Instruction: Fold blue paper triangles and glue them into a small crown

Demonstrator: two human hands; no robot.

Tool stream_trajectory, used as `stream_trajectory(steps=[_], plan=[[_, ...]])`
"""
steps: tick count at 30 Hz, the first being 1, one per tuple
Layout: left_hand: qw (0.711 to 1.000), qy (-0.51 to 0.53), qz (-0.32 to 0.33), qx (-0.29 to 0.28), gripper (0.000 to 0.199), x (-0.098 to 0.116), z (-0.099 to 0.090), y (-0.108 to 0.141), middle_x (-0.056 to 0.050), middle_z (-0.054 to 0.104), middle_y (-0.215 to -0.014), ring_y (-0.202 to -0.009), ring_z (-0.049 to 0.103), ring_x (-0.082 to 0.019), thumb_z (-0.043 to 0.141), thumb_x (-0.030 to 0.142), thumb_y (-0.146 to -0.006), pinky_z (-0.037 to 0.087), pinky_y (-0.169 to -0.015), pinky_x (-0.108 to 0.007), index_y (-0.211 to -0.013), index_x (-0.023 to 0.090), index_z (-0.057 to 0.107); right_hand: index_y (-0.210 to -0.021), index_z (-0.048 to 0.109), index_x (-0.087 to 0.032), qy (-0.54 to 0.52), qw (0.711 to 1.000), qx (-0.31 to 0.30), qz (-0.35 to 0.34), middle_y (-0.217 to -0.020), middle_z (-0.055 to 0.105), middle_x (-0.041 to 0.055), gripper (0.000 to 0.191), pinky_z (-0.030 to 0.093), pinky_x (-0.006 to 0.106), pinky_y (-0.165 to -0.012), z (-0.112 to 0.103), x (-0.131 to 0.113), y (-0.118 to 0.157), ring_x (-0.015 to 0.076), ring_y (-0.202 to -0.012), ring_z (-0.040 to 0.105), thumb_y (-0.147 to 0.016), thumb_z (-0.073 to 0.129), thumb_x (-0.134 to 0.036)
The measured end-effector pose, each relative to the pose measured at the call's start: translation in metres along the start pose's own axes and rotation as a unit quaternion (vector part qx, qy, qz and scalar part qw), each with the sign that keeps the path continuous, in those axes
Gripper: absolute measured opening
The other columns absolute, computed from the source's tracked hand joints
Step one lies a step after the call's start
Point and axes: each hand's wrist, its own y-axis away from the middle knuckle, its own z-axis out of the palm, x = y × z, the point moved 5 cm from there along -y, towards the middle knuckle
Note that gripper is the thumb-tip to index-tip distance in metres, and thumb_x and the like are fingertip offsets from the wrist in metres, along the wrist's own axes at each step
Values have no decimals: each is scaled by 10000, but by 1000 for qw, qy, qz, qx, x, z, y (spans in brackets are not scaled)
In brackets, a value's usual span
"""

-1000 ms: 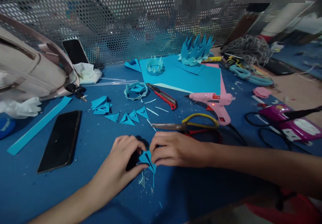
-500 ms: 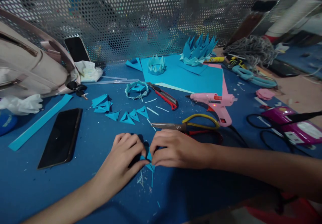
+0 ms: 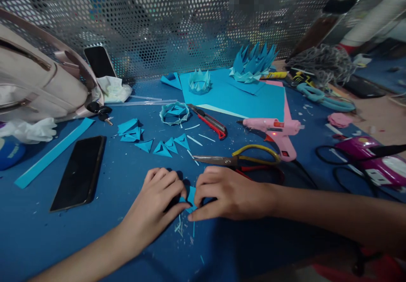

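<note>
A small piece of blue paper (image 3: pixel 191 195) lies between my two hands on the blue tabletop, partly covered by fingers. My left hand (image 3: pixel 163 199) pinches its left side with thumb and fingers. On the right side, my right hand (image 3: pixel 226 193) has its curled fingers on the paper, with the thumb stretched along its lower edge. Thin paper scraps (image 3: pixel 179 227) lie just below. Beyond the hands are several folded blue triangles (image 3: pixel 162 149), a stack of folded pieces (image 3: pixel 130 130) and a pale blue paper ring (image 3: pixel 174 113).
Scissors (image 3: pixel 218 160) lie right beyond my right hand, near a pink glue gun (image 3: pixel 279 132) and a red cutter (image 3: pixel 211 123). A black phone (image 3: pixel 78 174) and blue strip (image 3: pixel 55 153) lie left. Paper crowns (image 3: pixel 199 82) stand on blue sheets (image 3: pixel 228 98).
My right hand has shifted slightly right, and its thumb has spread lower from the fingers. More of the blue paper shows between the hands. My left hand keeps its pinch.
</note>
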Motion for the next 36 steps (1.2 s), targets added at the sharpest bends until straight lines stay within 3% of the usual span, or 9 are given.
stream_trajectory(steps=[16, 23, 28, 36], plan=[[1000, -12, 6, 10, 100, 0, 0, 1, 5, 548, -874, -862, 468, -205, 599, 273, -969, 329, -805, -352, -907, 219, 544, -1145, 663, -245, -30, 999, -21, 9, -1022, 712, 5, 261, 362, 333, -806, 4, 3, 0, 146, -953, 575, -1005, 469, -142], [1000, -9, -1, 22, 106, 4, -1, 1, 9, 526, -864, -861, 451, -205, 583, 218, -974, 314, -814, -362, -899, 211, 509, -1093, 656, -132, 71, 992, -44, -91, -834, 690, 9, 258, 398, 336, -722, 0, -12, -5, 135, -788, 584, -1036, 405, -147], [999, -19, 1, 29, 121, 4, -1, 1, 8, 533, -860, -853, 453, -206, 591, 258, -970, 327, -807, -361, -892, 216, 509, -953, 663, -184, 81, 989, -69, -101, -798, 658, -6, 314, 420, 322, -747, -3, -16, -6, 123, -815, 577, -1044, 364, -150], [999, -27, -2, 32, 113, 5, -1, 1, 1, 545, -869, -867, 468, -212, 572, 261, -979, 338, -811, -365, -893, 212, 517, -1037, 684, -166, 76, 989, -43, -120, -862, 699, 12, 278, 403, 330, -727, -5, -15, -3, 136, -847, 571, -1040, 407, -172]])
